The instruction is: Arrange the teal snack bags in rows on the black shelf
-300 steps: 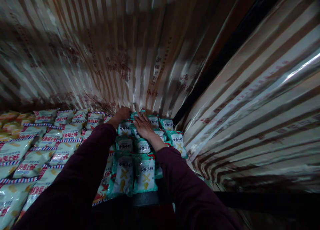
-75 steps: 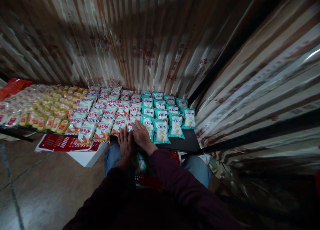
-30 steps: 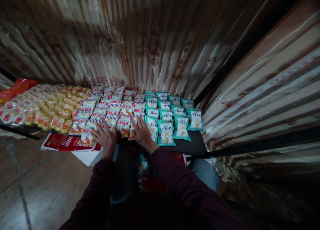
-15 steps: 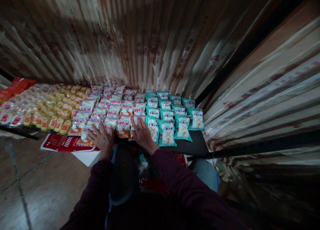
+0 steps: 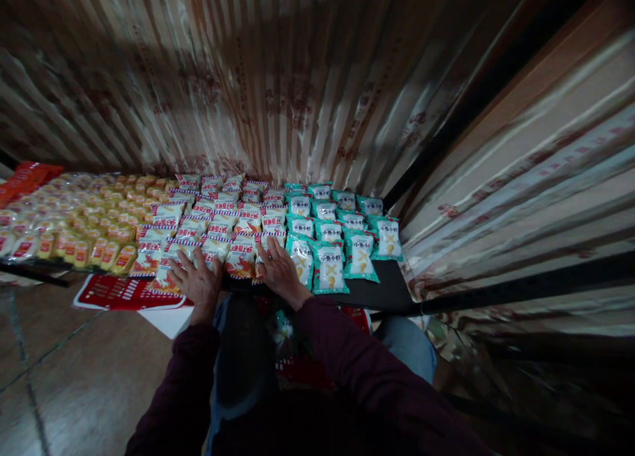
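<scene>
Rows of white-and-red snack bags (image 5: 219,225) with striped edges lie on a dark shelf (image 5: 364,290). My left hand (image 5: 199,282) rests with fingers spread on the front bags of this group, touching them without gripping any. My right hand (image 5: 280,273) lies with its fingers stretched over the front bag at the right end of the same group. Right beside it begin rows of teal-edged snack bags (image 5: 331,269), which its wrist comes close to. The palms hide parts of the bags under them.
Many small yellow wrapped packs (image 5: 102,234) fill the shelf's left part, with an orange bag (image 5: 30,178) behind them. A red printed sheet (image 5: 119,292) hangs below the front edge. Draped plastic sheeting (image 5: 297,79) forms the back, and a black post (image 5: 446,138) slants at right.
The view has shifted slightly, so the shelf's left part sits a little lower and further left. Both hands stay over the same front bags, with only slight finger movement.
</scene>
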The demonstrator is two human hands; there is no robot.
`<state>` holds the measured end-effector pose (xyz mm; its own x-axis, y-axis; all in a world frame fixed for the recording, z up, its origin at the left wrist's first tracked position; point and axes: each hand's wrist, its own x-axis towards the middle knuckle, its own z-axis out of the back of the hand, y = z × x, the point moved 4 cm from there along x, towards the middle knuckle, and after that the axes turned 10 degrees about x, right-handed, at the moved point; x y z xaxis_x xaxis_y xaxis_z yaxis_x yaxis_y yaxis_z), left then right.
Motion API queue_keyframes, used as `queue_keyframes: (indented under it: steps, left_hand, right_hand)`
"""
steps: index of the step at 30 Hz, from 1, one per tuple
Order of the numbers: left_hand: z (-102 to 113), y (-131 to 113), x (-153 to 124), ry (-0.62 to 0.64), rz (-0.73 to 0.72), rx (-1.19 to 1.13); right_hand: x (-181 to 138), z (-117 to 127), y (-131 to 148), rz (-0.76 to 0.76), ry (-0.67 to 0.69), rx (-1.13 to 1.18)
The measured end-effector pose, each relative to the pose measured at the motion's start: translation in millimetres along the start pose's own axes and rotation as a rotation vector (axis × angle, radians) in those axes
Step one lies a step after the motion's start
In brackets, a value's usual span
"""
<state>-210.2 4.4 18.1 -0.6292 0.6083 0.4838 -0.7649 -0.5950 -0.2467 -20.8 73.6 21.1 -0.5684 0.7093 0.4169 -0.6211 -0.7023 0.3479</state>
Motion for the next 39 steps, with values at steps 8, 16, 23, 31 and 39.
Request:
queue_keyframes:
  steps: [8, 16, 23, 31, 39]
  left_hand:
    - [-0.9, 1.6, 0.2, -0.02, -0.012, -0.018]
    - [6.4, -4.0, -0.5, -0.06, -0.061, -0.031]
    - [11.8, -30.6, 0.2, -0.082, -0.143, -0.092]
    - [-5.1, -105.0, -6.4, 0.077, -0.431, -0.172]
    - [-20.6, -119.6, 9.3, 0.139, -0.515, -0.088]
  right_hand:
    - [1.6, -3.8, -0.9, -0.005, -0.003, 0.028]
    - [3.7, 3.3, 1.8, -0.006, -0.008, 0.062]
    - [22.5, 16.7, -8.5, -0.067, -0.006, 0.065]
    - [55.9, 24.3, -20.0, -0.163, 0.087, 0.026]
    - [73.3, 16.8, -27.1, -0.234, 0.181, 0.003]
